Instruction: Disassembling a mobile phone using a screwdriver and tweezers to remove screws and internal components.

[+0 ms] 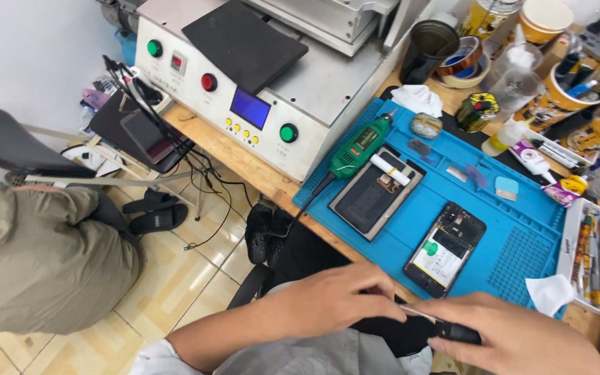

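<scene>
Both hands low by the bench edge: left hand (338,300) pinching a thin pale strip (418,314), right hand (515,337) wrapped round a black handle (456,333) (tip hidden). Opened phone (446,248) lies on the ribbed blue rubber mat (522,229); paper cups (557,97) hold tools.

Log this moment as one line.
left hand: pinching thin tool | right hand: gripping black handle | open phone on blue mat | green rotary tool idle
</scene>
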